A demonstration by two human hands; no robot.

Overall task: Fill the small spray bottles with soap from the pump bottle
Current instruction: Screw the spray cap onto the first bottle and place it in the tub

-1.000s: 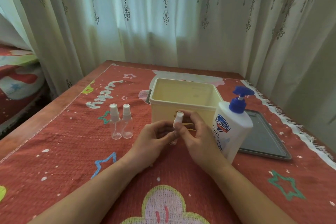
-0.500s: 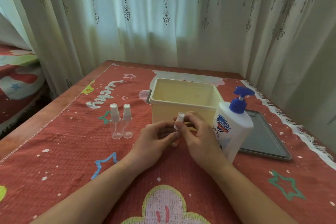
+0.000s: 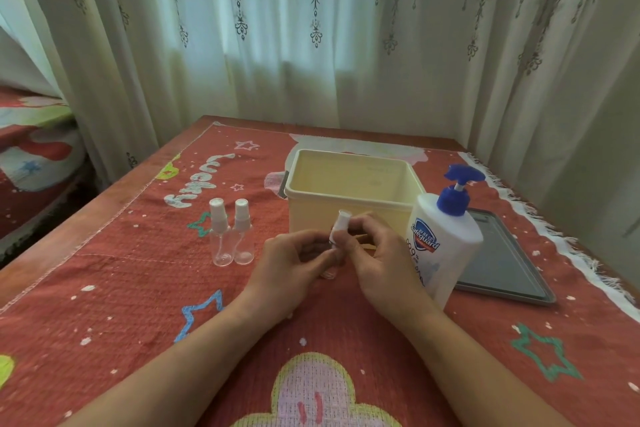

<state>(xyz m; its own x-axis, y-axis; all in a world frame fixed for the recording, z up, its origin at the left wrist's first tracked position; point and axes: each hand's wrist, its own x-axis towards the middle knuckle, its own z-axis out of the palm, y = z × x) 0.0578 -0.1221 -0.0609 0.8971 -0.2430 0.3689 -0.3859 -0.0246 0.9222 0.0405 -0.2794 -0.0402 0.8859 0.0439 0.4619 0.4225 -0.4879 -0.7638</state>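
Observation:
A small clear spray bottle (image 3: pixel 329 272) with a white cap (image 3: pixel 340 225) stands between both hands at the table's middle. My left hand (image 3: pixel 289 269) grips its body, which is mostly hidden by the fingers. My right hand (image 3: pixel 379 262) pinches the white cap from the right. Two more small spray bottles (image 3: pixel 231 232) with white caps stand side by side on the cloth to the left, untouched. The white pump bottle (image 3: pixel 441 243) with a blue pump head stands just right of my right hand.
A cream plastic box (image 3: pixel 349 196) sits open behind the hands. A grey tray (image 3: pixel 502 263) lies flat at the right, behind the pump bottle. A red patterned cloth (image 3: pixel 138 288) covers the table. Curtains hang along the far and right edges.
The white cap has tilted slightly left and risen a little between my right fingers. Both hands stay in nearly the same place around the small bottle.

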